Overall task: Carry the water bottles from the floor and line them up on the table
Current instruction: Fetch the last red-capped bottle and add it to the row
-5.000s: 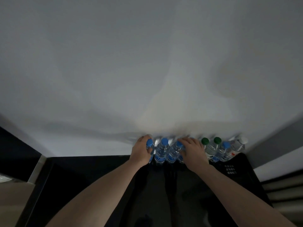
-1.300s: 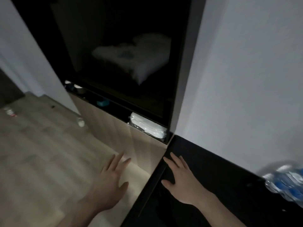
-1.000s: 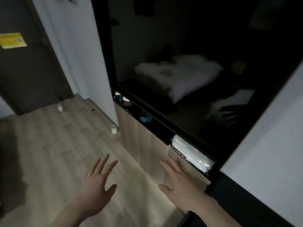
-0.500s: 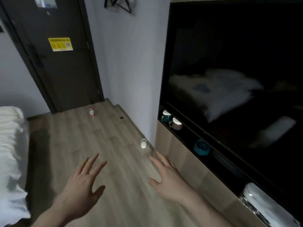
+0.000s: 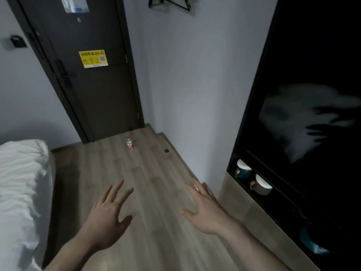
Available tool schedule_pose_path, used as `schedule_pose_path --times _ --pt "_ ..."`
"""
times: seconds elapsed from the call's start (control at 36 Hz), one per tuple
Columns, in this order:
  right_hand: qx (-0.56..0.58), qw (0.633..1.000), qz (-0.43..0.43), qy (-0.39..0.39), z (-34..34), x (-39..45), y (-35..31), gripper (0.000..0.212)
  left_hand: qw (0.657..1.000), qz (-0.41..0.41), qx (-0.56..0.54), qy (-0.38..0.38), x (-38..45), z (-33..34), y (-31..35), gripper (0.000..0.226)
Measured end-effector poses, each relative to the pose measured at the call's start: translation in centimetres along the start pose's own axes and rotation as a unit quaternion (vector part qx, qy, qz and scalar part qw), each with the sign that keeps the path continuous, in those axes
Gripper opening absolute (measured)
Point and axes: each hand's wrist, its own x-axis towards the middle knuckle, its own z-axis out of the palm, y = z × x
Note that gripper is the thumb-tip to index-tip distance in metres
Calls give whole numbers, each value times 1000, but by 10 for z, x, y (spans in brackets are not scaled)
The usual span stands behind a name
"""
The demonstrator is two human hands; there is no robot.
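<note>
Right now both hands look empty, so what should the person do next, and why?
Probably walk toward the water bottle standing on the floor near the door. The left hand and right hand are open, holding nothing, and it is well beyond reach.

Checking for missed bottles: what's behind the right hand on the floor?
A small white patch shows between the right hand's fingers, too covered to identify. One red-capped bottle stands clear near the door.
</note>
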Motion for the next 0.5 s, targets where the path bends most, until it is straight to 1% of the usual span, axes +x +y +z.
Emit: schedule_pose_path --times 0.14,0.19,0.31,0.42,0.5 --pt "-18 1000 -23 -4 -19 111 -15 80 999 -28 6 16 83 -17 -41 83" --pt "-31 999 -26 -22 -23 154 -27 81 999 -39 15 21 108 -26 -57 83" --pt "-39 996 -58 -48 -26 231 -55 83 996 -65 -13 52 147 -40 -96 81" --pt "-66 993 -83 -59 -33 308 -83 82 994 -91 -5 54 199 -50 -150 81" --pt "-73 991 -83 -69 -35 364 -102 82 994 -101 7 47 241 -56 -198 81"
